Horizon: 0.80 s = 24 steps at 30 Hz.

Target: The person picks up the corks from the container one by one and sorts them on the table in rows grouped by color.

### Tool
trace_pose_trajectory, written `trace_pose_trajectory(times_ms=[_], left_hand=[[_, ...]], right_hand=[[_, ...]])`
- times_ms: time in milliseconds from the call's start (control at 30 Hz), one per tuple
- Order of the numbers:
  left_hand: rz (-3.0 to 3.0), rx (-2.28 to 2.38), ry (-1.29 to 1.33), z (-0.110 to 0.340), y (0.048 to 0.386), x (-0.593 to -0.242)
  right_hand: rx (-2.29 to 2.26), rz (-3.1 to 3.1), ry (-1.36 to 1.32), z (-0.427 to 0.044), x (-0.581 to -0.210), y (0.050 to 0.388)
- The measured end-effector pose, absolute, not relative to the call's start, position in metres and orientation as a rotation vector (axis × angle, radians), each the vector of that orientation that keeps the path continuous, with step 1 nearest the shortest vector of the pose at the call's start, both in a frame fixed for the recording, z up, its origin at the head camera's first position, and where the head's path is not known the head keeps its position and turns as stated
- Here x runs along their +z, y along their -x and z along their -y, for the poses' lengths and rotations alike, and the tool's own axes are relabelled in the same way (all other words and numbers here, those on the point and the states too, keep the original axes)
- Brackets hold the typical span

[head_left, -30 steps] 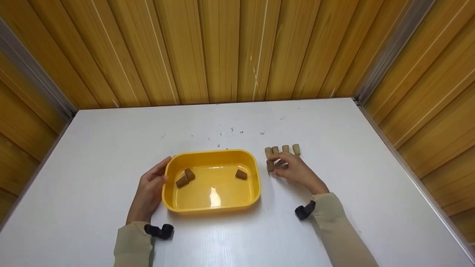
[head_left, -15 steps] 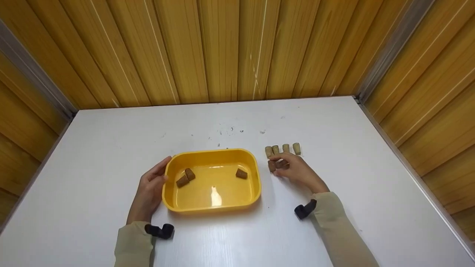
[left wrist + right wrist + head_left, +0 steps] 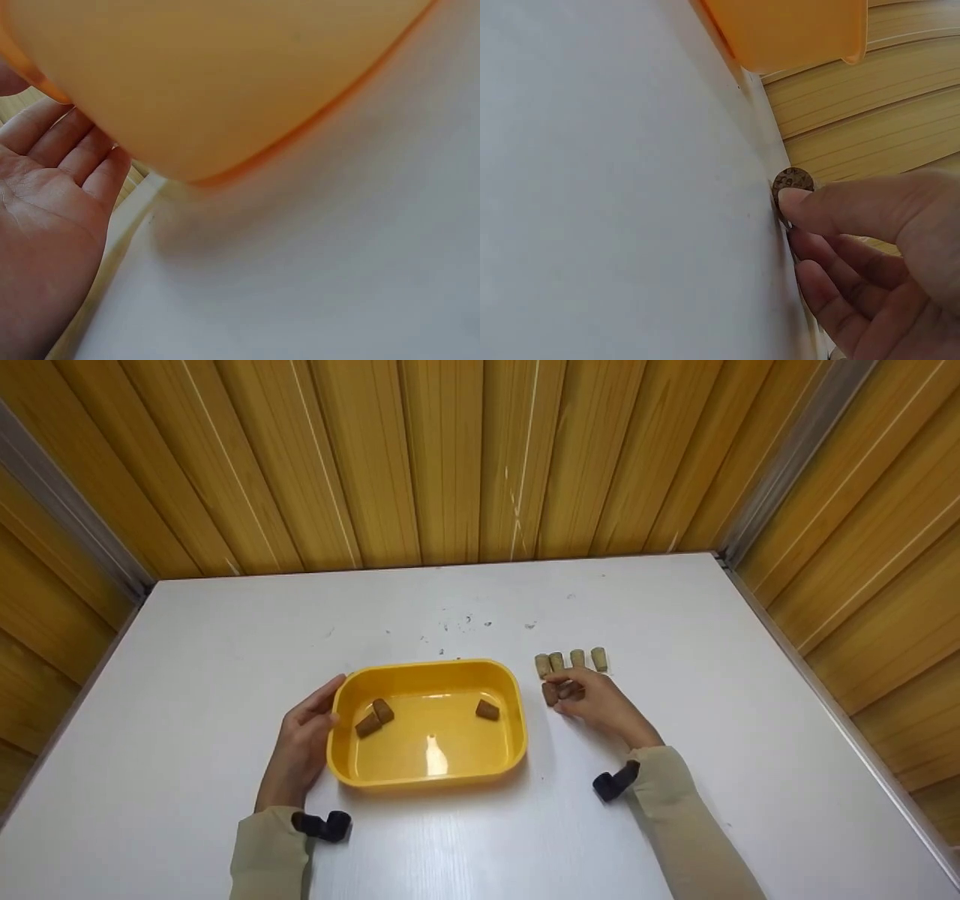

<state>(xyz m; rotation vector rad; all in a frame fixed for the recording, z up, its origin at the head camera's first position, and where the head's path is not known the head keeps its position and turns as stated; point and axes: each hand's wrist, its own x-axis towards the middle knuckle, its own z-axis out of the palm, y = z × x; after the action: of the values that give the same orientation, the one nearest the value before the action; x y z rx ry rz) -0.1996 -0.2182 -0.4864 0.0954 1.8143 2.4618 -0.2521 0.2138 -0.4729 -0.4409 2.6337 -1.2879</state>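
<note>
The left hand (image 3: 296,750) holds the left end of a yellow tray (image 3: 427,781), thumb at the rim; in the left wrist view its palm (image 3: 49,217) lies beside the tray wall (image 3: 202,90). Inside the tray are three brown corks, two touching at the left and one cork (image 3: 487,710) at the right. The right hand (image 3: 600,705) pinches a brown cork (image 3: 550,694) low over the table, thumb on its end (image 3: 793,178) in the right wrist view. Another brown piece (image 3: 568,690) is partly hidden by the fingers. Several pale corks (image 3: 577,658) stand in a row just behind.
A white table (image 3: 480,855) carries everything, with small dark specks (image 3: 469,622) behind the tray. Wood-patterned yellow walls (image 3: 450,465) rise along the table's back and sides. The tray's right wall (image 3: 795,34) shows at the top of the right wrist view.
The pinched brown cork has shifted slightly to the right, closer to the other brown piece. The left hand and the tray have stayed in place.
</note>
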Motion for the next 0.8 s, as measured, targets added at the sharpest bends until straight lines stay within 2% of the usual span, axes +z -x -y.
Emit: trace_pose_trajectory(times_ms=[800], left_hand=[[-1.788,2.481,-0.121,0.2189,0.2,-0.4879]], right_hand=[[-1.274,-2.622,0.429,-0.2159,-0.471,0.25]])
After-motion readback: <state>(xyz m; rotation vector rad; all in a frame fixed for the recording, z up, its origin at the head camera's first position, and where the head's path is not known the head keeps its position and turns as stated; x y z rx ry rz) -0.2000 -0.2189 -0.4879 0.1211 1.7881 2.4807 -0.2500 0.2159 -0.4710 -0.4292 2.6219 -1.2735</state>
